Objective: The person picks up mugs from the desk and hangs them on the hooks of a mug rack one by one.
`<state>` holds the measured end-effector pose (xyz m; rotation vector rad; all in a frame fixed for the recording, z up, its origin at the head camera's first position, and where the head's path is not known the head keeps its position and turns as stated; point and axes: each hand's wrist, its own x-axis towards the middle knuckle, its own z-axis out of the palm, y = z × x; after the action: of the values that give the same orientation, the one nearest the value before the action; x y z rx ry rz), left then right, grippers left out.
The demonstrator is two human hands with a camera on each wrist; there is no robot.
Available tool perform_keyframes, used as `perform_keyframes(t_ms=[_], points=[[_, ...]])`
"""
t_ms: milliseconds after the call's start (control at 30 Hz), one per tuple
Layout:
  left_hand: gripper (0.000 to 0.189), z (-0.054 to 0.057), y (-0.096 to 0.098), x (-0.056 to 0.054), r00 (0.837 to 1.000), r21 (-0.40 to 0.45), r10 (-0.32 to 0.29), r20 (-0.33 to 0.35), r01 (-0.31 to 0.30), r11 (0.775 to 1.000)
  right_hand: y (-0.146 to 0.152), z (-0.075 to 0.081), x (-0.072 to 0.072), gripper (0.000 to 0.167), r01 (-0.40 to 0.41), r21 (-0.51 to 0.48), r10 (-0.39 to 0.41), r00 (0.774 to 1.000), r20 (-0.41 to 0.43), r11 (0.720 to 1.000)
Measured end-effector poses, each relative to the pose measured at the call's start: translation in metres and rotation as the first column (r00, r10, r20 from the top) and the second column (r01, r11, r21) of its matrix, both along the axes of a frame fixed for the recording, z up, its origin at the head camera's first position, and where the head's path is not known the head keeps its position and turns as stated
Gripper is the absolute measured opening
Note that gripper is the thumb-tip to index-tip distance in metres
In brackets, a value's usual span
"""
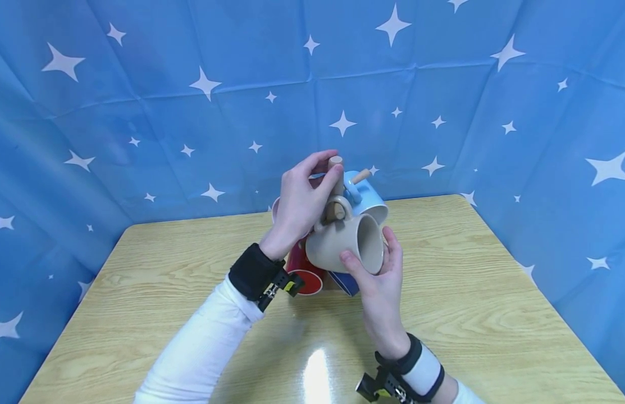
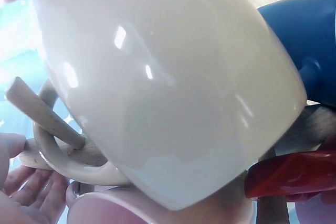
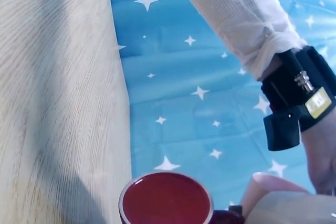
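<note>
A wooden mug tree (image 1: 335,161) stands on the table with several mugs on it. My left hand (image 1: 301,196) pinches the top of its post between thumb and fingers. My right hand (image 1: 383,289) grips a beige mug (image 1: 332,247) at its open end, thumb on the outside near the rim. The mug lies on its side, mouth toward the right, and its handle loops around a short peg (image 2: 44,114) in the left wrist view. Beside it hangs a light blue mug (image 1: 370,199). Below are a red mug (image 1: 296,259) and a dark blue mug (image 1: 346,282), partly hidden.
A pink mug (image 2: 113,208) hangs behind the left hand, mostly covered in the head view. The wooden table (image 1: 469,292) reaches back to a blue curtain (image 1: 251,112) with white stars. Both wrists carry black straps with small cameras.
</note>
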<state>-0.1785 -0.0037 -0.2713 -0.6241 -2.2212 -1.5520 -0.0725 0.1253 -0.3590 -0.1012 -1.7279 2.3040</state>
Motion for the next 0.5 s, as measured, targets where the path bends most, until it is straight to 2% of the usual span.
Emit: perform_keyframes(t_ms=[500], points=[[0.038, 0.0, -0.014, 0.007, 0.998, 0.047, 0.035, -0.043, -0.033, 0.998, 0.006, 0.002, -0.005, 0.086, 0.011, 0.099, -0.006, 0.999, -0.047, 0.995]])
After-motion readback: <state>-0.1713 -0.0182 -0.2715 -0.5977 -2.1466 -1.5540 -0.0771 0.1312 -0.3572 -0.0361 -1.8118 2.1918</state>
